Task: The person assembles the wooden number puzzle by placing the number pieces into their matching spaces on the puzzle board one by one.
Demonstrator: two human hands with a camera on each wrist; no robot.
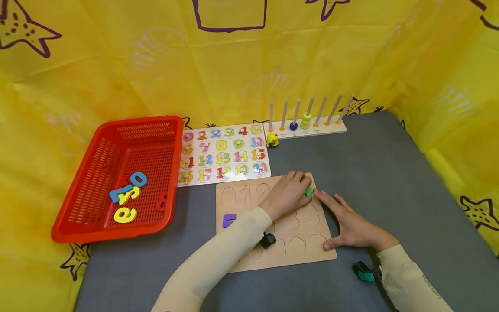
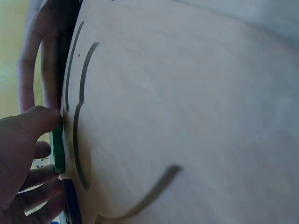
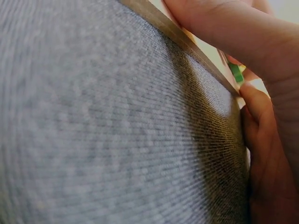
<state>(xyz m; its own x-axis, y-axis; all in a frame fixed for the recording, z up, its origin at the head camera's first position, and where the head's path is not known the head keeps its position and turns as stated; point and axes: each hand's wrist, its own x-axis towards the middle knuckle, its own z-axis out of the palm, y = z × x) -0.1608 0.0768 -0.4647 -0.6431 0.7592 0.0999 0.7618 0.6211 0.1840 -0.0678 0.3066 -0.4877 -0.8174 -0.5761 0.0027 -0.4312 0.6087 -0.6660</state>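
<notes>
My left hand [image 1: 286,195] is over the top right part of a wooden number board [image 1: 280,251] with outlined digit slots. It pinches a green number piece [image 1: 309,191] between thumb and fingers, and most of that piece is hidden in the head view. The left wrist view shows the thumb on the green piece's edge, with a dark blue piece [image 2: 72,203] just beside it under the other fingers. My right hand [image 1: 352,225] rests at the board's right edge, thumb and fingers spread along it. A purple number piece [image 1: 228,220] lies on the board's left side, partly covered by my left sleeve.
A red basket [image 1: 173,182] at the left holds yellow and blue digits. Behind the board lies a colourful number puzzle [image 1: 224,151]. A peg stand [image 1: 323,130] with beads and a small yellow figure [image 1: 272,139] are farther back, before a yellow curtain.
</notes>
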